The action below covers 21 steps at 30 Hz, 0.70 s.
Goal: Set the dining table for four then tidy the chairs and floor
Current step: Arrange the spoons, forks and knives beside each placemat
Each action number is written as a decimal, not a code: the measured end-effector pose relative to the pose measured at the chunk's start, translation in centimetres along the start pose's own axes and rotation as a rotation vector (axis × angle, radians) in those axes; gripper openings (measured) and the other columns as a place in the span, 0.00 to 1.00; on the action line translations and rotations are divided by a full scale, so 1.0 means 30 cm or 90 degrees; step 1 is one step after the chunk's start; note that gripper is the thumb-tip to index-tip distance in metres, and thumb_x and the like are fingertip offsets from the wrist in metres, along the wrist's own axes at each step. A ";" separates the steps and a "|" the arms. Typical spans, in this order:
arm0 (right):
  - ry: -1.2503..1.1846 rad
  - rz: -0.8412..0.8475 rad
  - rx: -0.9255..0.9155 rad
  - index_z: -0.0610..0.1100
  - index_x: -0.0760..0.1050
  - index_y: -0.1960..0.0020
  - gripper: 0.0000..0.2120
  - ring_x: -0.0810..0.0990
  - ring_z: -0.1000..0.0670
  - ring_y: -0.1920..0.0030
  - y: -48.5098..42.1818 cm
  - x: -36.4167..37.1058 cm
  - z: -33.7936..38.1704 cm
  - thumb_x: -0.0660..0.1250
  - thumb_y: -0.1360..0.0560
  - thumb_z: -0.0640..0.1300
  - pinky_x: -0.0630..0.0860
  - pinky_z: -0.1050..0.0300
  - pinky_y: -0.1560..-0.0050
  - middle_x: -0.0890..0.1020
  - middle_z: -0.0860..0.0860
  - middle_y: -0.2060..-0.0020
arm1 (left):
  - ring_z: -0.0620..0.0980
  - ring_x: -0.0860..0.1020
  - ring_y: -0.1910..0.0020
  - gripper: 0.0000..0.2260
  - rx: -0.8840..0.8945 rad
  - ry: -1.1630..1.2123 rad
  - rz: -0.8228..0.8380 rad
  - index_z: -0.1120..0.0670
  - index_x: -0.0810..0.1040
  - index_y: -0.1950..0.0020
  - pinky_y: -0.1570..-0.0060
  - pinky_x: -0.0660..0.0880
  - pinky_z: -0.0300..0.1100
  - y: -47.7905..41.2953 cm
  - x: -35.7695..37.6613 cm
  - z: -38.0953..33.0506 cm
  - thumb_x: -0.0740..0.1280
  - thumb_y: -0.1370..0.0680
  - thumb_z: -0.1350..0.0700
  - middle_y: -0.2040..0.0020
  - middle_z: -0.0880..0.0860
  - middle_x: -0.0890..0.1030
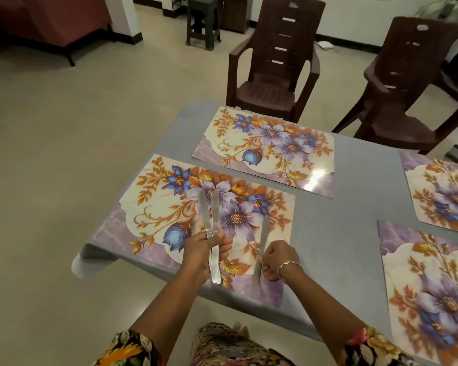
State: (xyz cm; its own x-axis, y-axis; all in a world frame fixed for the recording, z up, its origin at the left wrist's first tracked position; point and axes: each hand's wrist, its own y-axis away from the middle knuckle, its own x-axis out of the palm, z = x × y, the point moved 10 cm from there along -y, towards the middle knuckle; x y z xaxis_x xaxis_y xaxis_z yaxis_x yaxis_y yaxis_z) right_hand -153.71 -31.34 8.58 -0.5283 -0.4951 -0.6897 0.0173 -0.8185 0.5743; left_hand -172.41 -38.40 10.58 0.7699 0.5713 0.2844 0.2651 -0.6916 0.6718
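- left hand: fingers curled round the handles of two table knives, whose blades fan apart and point away from the person, above the near placemat.
- right hand: closed round the handle of a single knife, blade angled up and away over the right part of the same mat; whether its lower end touches the mat cannot be told.
- table: grey top carrying four floral mats: the near placemat, the far placemat beyond it, a third mat and a fourth mat at the right of the view. no plate or laid cutlery shows on any of them.
- step in hand, as judged: laying one knife per setting, beginning at the near placemat.
- to do it well: lower the single knife flat toward the mat's right side, square to its edges, handle end nearest the diner's seat. let go only once it lies steady, since the glossy surface may let it slide.
- grip the left-hand pair firmly and hold it clear of the mat, so the blades do not knock together.
- brown chairs: two stand back from the table's far side, not yet tucked in.
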 end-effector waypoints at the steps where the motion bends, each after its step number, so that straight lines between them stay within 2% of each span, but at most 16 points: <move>1: 0.014 0.006 -0.002 0.40 0.76 0.57 0.08 0.82 0.43 0.59 -0.003 0.003 0.001 0.65 0.24 0.45 0.81 0.52 0.51 0.82 0.42 0.60 | 0.48 0.83 0.70 0.05 -0.001 -0.015 0.000 0.63 0.79 0.52 0.71 0.79 0.37 -0.002 -0.005 -0.008 0.67 0.24 0.62 0.67 0.54 0.84; 3: 0.048 -0.005 -0.013 0.41 0.76 0.55 0.07 0.82 0.43 0.57 -0.008 -0.004 0.014 0.65 0.24 0.46 0.80 0.51 0.51 0.83 0.42 0.57 | 0.47 0.81 0.73 0.05 -0.001 -0.049 -0.003 0.62 0.79 0.53 0.73 0.77 0.36 -0.012 -0.022 -0.022 0.67 0.24 0.60 0.68 0.54 0.84; 6: 0.090 -0.047 -0.056 0.43 0.76 0.54 0.06 0.78 0.48 0.60 0.003 -0.017 0.079 0.63 0.24 0.46 0.75 0.59 0.58 0.82 0.46 0.56 | 0.45 0.76 0.76 0.06 -0.007 -0.084 -0.019 0.62 0.80 0.54 0.76 0.73 0.34 -0.032 -0.068 -0.044 0.69 0.25 0.59 0.65 0.56 0.83; 9: 0.051 -0.055 -0.117 0.46 0.73 0.61 0.06 0.79 0.46 0.58 0.028 0.011 0.206 0.65 0.25 0.44 0.73 0.60 0.59 0.82 0.46 0.58 | 0.44 0.73 0.78 0.05 -0.014 -0.066 -0.015 0.63 0.79 0.53 0.78 0.70 0.34 -0.047 -0.115 -0.077 0.69 0.25 0.61 0.65 0.57 0.83; 12: -0.071 0.004 -0.184 0.45 0.71 0.65 0.08 0.78 0.44 0.61 0.063 0.112 0.373 0.65 0.27 0.38 0.75 0.52 0.58 0.79 0.43 0.64 | 0.44 0.72 0.79 0.03 -0.015 -0.041 0.006 0.63 0.79 0.54 0.80 0.68 0.34 -0.047 -0.178 -0.123 0.67 0.25 0.63 0.69 0.56 0.83; 15: -0.216 0.066 -0.219 0.45 0.71 0.63 0.10 0.76 0.51 0.65 0.122 0.233 0.583 0.63 0.24 0.38 0.75 0.52 0.59 0.77 0.47 0.66 | 0.45 0.71 0.78 0.03 0.009 -0.073 -0.009 0.63 0.79 0.55 0.79 0.67 0.34 -0.051 -0.309 -0.209 0.67 0.25 0.63 0.69 0.55 0.82; 18: -0.414 0.138 -0.170 0.40 0.73 0.57 0.07 0.77 0.55 0.70 0.182 0.391 0.780 0.61 0.22 0.41 0.75 0.59 0.69 0.78 0.47 0.67 | 0.44 0.68 0.81 0.04 0.027 -0.094 -0.014 0.63 0.78 0.55 0.81 0.64 0.33 -0.059 -0.485 -0.316 0.67 0.24 0.62 0.68 0.58 0.79; 21: -0.535 0.191 -0.121 0.40 0.74 0.59 0.07 0.77 0.51 0.70 0.245 0.568 0.967 0.63 0.23 0.41 0.75 0.57 0.64 0.78 0.43 0.67 | 0.44 0.66 0.82 0.08 0.068 -0.088 -0.027 0.61 0.76 0.59 0.81 0.62 0.33 -0.070 -0.683 -0.461 0.64 0.21 0.59 0.76 0.53 0.75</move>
State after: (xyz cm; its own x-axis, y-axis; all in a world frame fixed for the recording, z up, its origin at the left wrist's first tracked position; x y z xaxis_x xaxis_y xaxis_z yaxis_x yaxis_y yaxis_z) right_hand -187.20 -37.33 13.85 -0.9221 -0.3808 0.0682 0.3542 -0.7604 0.5443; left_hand -196.77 -42.55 12.78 0.8273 0.5400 0.1547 0.3538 -0.7149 0.6031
